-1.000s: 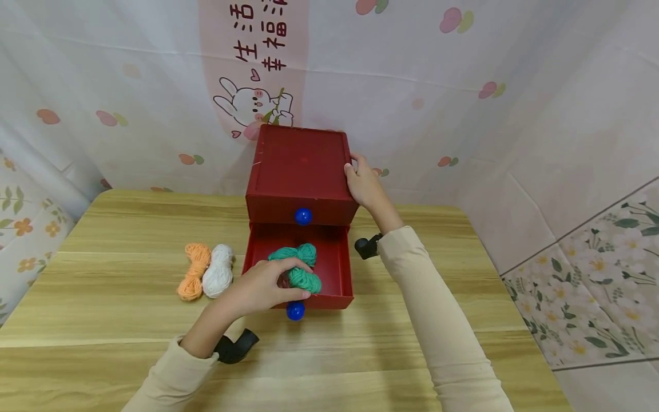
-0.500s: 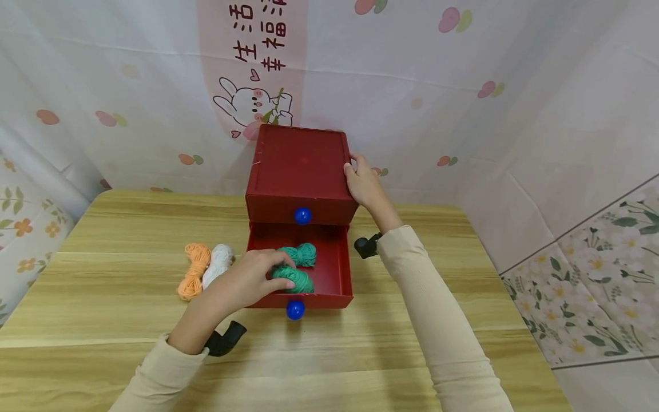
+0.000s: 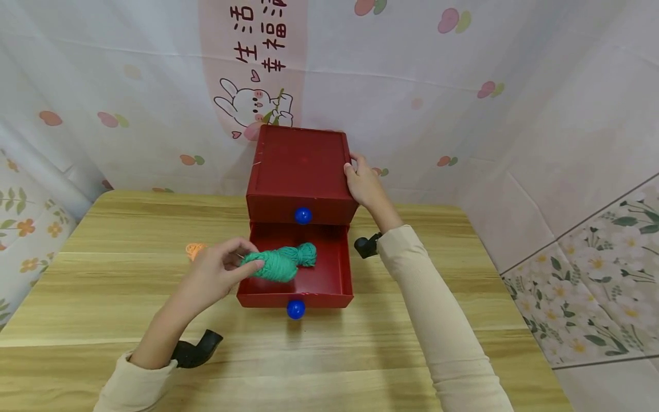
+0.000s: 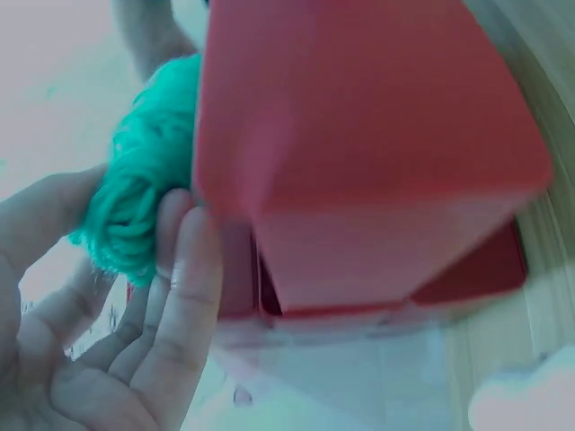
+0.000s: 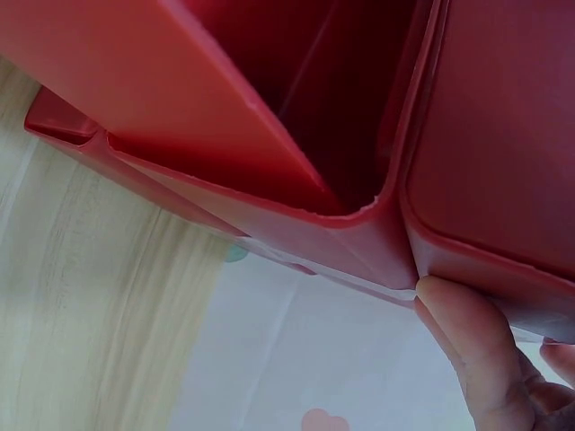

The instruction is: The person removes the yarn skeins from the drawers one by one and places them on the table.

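Between thumb and fingers, my left hand (image 3: 206, 274) pinches one end of a green yarn skein (image 3: 273, 266) above the left side of the pulled-out lower drawer (image 3: 332, 277). The left wrist view shows the same skein (image 4: 144, 171) beside the red drawer wall (image 4: 359, 108). Another green yarn skein (image 3: 307, 254) lies inside the drawer, partly behind the held one. My right hand (image 3: 366, 183) grips the right edge of the red drawer box (image 3: 304, 163). In the right wrist view, its thumb (image 5: 467, 314) presses the box's edge.
The upper drawer, with a blue knob (image 3: 303, 216), is closed. Another blue knob (image 3: 296, 309) sits on the lower drawer's front. An orange yarn skein (image 3: 194, 250) shows behind my left hand; a white skein (image 4: 530, 400) appears in the left wrist view. A patterned curtain (image 3: 412, 86) hangs behind.
My left hand has lifted the green skein from the drawer and moved left with it, now covering the white skein and most of the orange one. The right hand stays on the box.
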A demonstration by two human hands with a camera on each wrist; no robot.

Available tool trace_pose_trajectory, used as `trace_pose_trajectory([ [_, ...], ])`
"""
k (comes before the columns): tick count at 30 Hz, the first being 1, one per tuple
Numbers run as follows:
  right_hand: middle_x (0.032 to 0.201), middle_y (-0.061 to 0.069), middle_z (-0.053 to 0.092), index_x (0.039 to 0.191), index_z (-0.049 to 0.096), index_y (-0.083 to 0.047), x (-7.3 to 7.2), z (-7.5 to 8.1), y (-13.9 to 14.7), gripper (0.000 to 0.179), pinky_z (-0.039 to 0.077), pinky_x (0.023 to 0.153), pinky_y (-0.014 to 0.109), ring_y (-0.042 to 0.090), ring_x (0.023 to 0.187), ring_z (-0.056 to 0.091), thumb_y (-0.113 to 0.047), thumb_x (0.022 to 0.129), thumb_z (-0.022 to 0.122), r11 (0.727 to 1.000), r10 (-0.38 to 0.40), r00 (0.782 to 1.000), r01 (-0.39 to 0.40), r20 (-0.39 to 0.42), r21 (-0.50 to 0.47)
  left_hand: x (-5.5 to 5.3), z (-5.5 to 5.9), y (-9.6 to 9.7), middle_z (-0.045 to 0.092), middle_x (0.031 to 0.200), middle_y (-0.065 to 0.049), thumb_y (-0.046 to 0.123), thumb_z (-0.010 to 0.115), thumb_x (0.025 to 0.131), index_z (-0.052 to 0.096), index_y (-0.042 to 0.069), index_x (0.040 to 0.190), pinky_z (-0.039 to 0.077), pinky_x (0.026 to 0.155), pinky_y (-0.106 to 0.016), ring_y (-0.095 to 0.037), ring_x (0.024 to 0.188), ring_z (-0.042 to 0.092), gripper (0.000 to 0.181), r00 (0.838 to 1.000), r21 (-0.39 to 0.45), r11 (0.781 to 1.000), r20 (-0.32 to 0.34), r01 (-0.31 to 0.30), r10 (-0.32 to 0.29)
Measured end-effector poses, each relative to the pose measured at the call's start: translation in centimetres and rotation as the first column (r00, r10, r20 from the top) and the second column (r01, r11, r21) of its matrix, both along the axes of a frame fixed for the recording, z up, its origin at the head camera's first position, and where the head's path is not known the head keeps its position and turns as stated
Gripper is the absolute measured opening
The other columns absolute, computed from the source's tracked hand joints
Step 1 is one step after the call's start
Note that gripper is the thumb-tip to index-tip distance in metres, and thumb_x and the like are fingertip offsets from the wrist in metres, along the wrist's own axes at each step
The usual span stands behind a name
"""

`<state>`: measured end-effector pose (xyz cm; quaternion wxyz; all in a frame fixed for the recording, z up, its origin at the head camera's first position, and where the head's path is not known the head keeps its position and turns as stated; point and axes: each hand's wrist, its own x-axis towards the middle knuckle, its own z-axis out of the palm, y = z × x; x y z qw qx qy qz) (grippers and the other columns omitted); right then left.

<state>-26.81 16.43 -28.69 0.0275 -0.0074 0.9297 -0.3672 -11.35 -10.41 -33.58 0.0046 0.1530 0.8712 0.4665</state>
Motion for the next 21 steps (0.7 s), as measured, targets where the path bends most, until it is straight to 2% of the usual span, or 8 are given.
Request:
trace_pose_trajectory([
  [4,0.143,0.015,0.04,0.148,0.02,-0.016,0.0,-0.1,-0.1,0.051,0.037,0.102,0.047,0.029,0.124,0.045,-0.035,0.101,0.027,1.0,0.005,1.0,-0.005,-0.002,-0.005,0.9,0.1,-2.2,0.064,0.086,-0.001,0.02,0.063,0.089,0.058,0.006,0.1,0.052,0.063,-0.023,-0.01,0.071,0.065,0.019,0.995,0.124,0.988,0.056,-0.094,0.088],
  [7,0.143,0.015,0.04,0.148,0.019,-0.016,0.0,-0.1,-0.1,0.051,0.037,0.102,0.047,0.029,0.124,0.045,-0.035,0.101,0.027,1.0,0.009,1.0,-0.009,0.0,-0.007,1.5,-0.3,-4.1,0.061,0.089,0.005,0.018,0.059,0.092,0.056,0.008,0.101,0.052,0.065,-0.021,-0.006,0.073,0.065,0.014,0.986,0.254,0.956,0.112,-0.146,0.121],
  [9,0.144,0.015,0.039,0.149,0.019,-0.016,0.1,-0.1,0.0,0.052,0.036,0.102,0.047,0.029,0.125,0.044,-0.036,0.101,0.027,1.0,0.011,1.0,-0.01,0.004,-0.011,1.7,-0.7,-5.4,0.059,0.091,0.008,0.014,0.057,0.093,0.055,0.01,0.1,0.052,0.066,-0.019,-0.004,0.074,0.065,0.008,0.981,0.359,0.917,0.136,-0.177,0.137],
  [12,0.143,0.014,0.039,0.149,0.018,-0.017,0.0,-0.1,0.0,0.052,0.036,0.103,0.047,0.029,0.125,0.044,-0.036,0.101,0.026,1.0,0.007,1.0,-0.007,0.012,-0.015,1.9,-1.7,-7.2,0.059,0.09,0.008,0.007,0.056,0.092,0.056,0.013,0.096,0.053,0.065,-0.018,-0.004,0.072,0.064,0.007,0.974,0.51,0.83,0.146,-0.224,0.173],
  [15,0.142,0.014,0.041,0.149,0.018,-0.017,-0.1,-0.2,0.1,0.052,0.037,0.102,0.046,0.028,0.124,0.045,-0.036,0.101,0.027,1.0,0.007,1.0,-0.007,0.012,-0.016,2.2,-2.9,-9.0,0.06,0.087,0.007,0.003,0.056,0.091,0.056,0.013,0.094,0.053,0.063,-0.018,-0.006,0.068,0.064,0.01,0.963,0.605,0.75,0.143,-0.269,0.231],
  [17,0.141,0.015,0.042,0.149,0.018,-0.016,-0.1,-0.2,0.1,0.052,0.037,0.102,0.046,0.028,0.123,0.046,-0.036,0.101,0.027,1.0,0.008,1.0,-0.008,0.008,-0.017,1.9,-4.2,-10.6,0.06,0.087,0.007,0.004,0.057,0.09,0.055,0.011,0.095,0.054,0.062,-0.018,-0.007,0.067,0.064,0.009,0.946,0.623,0.714,0.168,-0.32,0.277],
  [19,0.141,0.015,0.043,0.149,0.018,-0.016,-0.1,-0.2,0.0,0.052,0.038,0.101,0.046,0.028,0.121,0.048,-0.035,0.101,0.027,1.0,0.009,1.0,-0.009,0.004,-0.018,1.4,-6.3,-12.4,0.061,0.087,0.007,0.004,0.058,0.09,0.055,0.011,0.096,0.054,0.062,-0.019,-0.006,0.068,0.065,0.009,0.928,0.627,0.687,0.191,-0.366,0.32],
  [21,0.14,0.015,0.044,0.149,0.018,-0.016,0.0,-0.1,0.0,0.052,0.039,0.1,0.046,0.028,0.12,0.049,-0.035,0.101,0.027,1.0,0.011,1.0,-0.011,0.002,-0.022,0.8,-8.2,-14.0,0.06,0.089,0.006,0.008,0.06,0.089,0.054,0.01,0.096,0.054,0.063,-0.019,-0.006,0.069,0.065,0.009,0.897,0.6,0.67,0.239,-0.437,0.372],
])
